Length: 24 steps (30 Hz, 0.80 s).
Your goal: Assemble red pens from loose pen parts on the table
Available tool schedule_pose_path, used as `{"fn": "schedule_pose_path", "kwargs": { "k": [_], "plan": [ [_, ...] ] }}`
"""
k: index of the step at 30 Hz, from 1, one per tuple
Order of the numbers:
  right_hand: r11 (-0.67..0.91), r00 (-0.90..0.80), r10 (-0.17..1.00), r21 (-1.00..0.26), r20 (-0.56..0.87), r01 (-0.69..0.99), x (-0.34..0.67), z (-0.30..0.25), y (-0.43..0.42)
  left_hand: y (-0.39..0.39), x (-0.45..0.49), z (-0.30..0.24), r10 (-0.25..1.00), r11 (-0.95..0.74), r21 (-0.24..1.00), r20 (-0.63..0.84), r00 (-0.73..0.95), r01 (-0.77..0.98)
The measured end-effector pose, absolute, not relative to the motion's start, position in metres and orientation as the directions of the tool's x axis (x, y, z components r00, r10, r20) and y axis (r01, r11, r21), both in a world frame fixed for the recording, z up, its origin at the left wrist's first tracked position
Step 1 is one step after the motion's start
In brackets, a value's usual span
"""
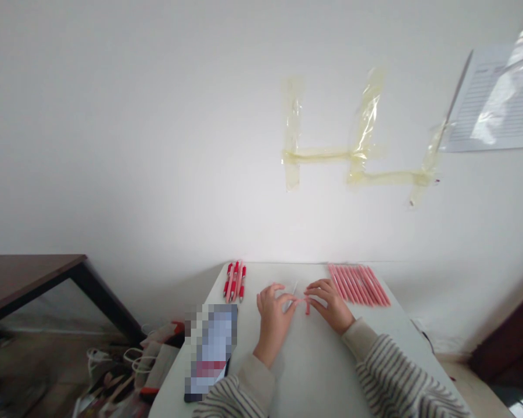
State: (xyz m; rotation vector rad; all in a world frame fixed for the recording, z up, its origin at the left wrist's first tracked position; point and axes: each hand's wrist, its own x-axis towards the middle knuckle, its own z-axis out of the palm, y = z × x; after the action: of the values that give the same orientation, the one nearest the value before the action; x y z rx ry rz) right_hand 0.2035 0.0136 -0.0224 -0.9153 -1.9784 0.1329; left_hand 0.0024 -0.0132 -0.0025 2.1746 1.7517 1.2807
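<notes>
Over the middle of the white table, my left hand (275,316) and my right hand (330,305) come close together, fingertips almost meeting. Between them is a small pink piece (307,308), its lower end hanging below my right fingertips. Both hands look closed on it in a pinch, though the fingers partly hide it. A thin clear strip (294,287) stands up just behind my left thumb; whether it is joined to the pink piece I cannot tell.
Red-and-pink pens (234,282) lie at the table's back left, and a row of pink sticks (359,285) at the back right. A phone with a blurred screen (213,348) rests along the left edge. Bags (157,360) crowd the floor beside the white table (318,371).
</notes>
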Motion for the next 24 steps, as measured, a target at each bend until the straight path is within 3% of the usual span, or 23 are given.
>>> {"fn": "schedule_pose_path", "kwargs": {
  "k": [24],
  "plan": [
    [0.709, -0.3, 0.652, -0.419, 0.696, 0.568, 0.1996, -0.0193, 0.011, -0.0111, -0.0016, -0.0067, 0.814, -0.361, 0.499, 0.581, 0.005, 0.788]
  ]
}}
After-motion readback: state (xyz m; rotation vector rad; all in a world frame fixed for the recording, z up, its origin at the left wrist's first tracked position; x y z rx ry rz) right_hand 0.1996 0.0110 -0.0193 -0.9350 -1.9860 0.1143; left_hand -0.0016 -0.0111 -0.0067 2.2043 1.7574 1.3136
